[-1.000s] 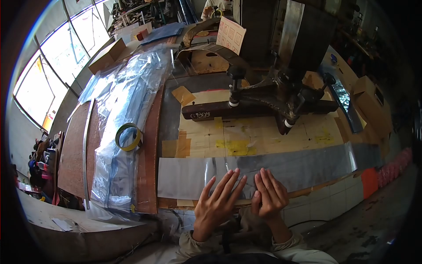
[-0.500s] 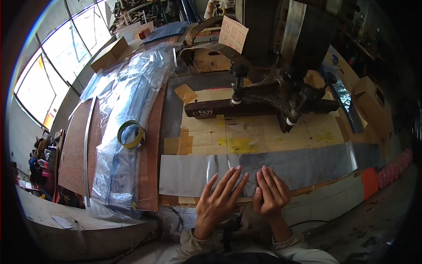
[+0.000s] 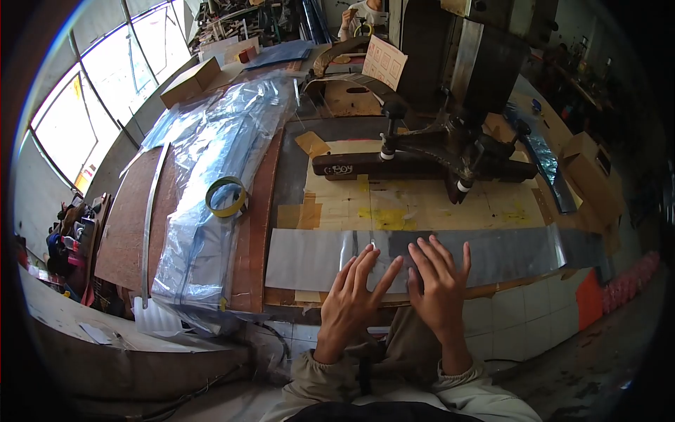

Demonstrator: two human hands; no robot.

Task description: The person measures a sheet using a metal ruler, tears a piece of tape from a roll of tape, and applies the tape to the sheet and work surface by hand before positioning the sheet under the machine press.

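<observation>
- Spreading wider than a second ago, your right hand [image 3: 439,288] now fans its fingers flat over the clear plastic strip [image 3: 492,252], where before they were half curled at its near edge.
- Your left hand [image 3: 355,295] stays open and empty, fingers straight, their tips pressing the same strip just beside the right.
- Neither hand grips anything; both are open, palms down.
- The strip lies across the near edge of the table [image 3: 281,299], on the taped cardboard pad [image 3: 422,207], in front of the dark press arm [image 3: 422,163], which stands apart from it.
- The view has shifted a little; the strip itself looks unmoved, so the change reads as smoothing or pinning the film flat rather than shifting it.
- A roll of yellow tape [image 3: 226,196] rests on the stacked plastic sheets [image 3: 211,162] to the left, well away from both hands.
</observation>
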